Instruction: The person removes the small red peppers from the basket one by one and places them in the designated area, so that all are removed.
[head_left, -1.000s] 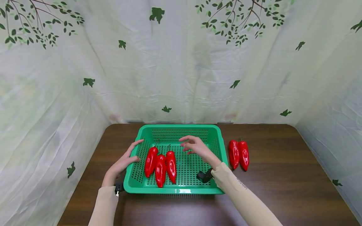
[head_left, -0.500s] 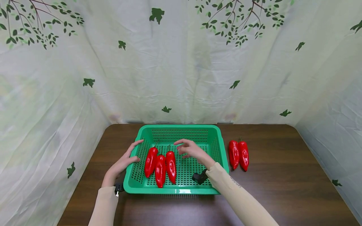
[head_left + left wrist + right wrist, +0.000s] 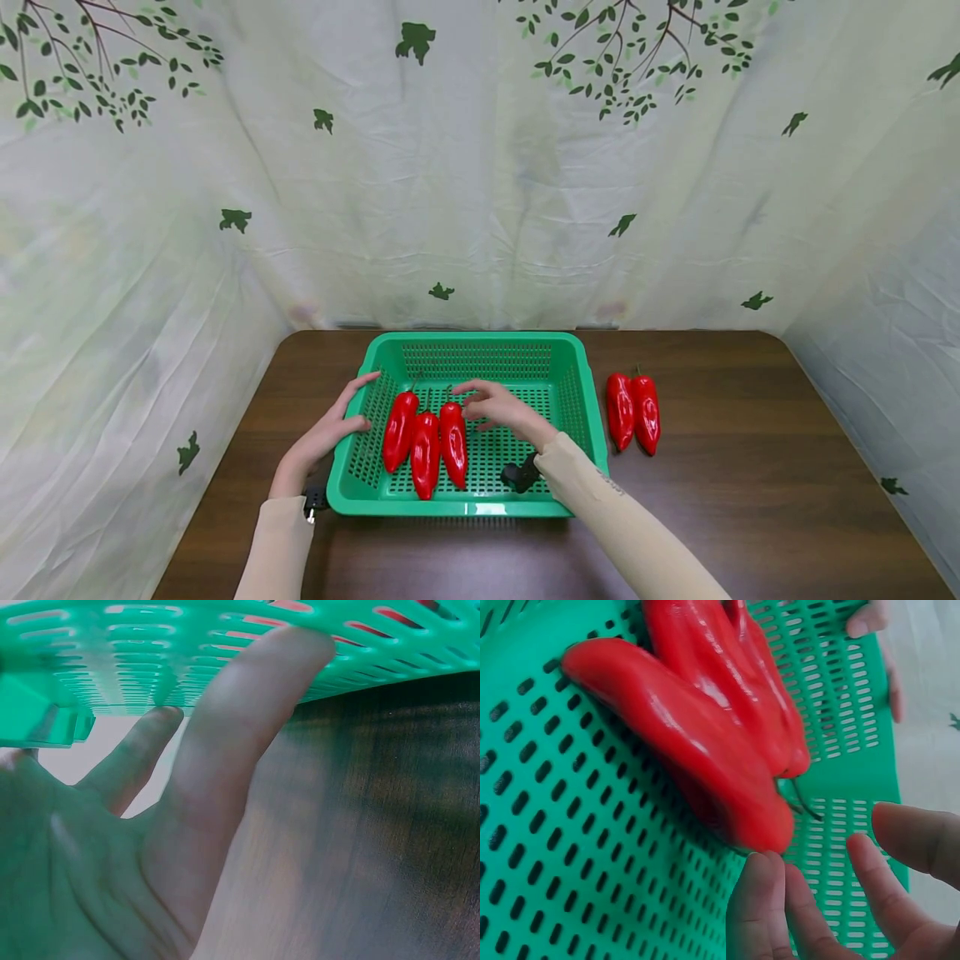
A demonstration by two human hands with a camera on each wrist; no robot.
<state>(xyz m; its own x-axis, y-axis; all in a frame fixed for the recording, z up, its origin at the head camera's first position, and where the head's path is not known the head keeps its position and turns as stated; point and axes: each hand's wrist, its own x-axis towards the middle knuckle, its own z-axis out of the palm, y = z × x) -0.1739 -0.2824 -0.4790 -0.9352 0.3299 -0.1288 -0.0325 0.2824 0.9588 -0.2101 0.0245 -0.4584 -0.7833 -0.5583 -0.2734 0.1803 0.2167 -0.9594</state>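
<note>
Three shiny red peppers lie side by side in the green plastic basket point(image 3: 517, 508), stems toward the back: a left pepper point(image 3: 401, 433), a middle pepper point(image 3: 425, 457) and a right pepper point(image 3: 453, 446). My right hand point(image 3: 504, 410) reaches into the basket from the right, its fingers spread and slightly bent. In the right wrist view, its fingertips point(image 3: 757, 874) are right at the stem end of the nearest pepper point(image 3: 697, 750). Over the basket's left side rests my left hand point(image 3: 326, 433), thumb point(image 3: 225, 742) and fingers extended along the rim and wall.
Two more red peppers, one point(image 3: 620, 411) against the other point(image 3: 647, 414), lie on the brown wooden table point(image 3: 750, 483) just right of the basket. Behind the table hangs a pale curtain point(image 3: 480, 208) with leaf prints. Dark wrist cameras point(image 3: 521, 473) sit at both wrists.
My right hand has moved left and toward me, lower over the basket, up to the right pepper's stem end. The left hand and the peppers have stayed in place.
</note>
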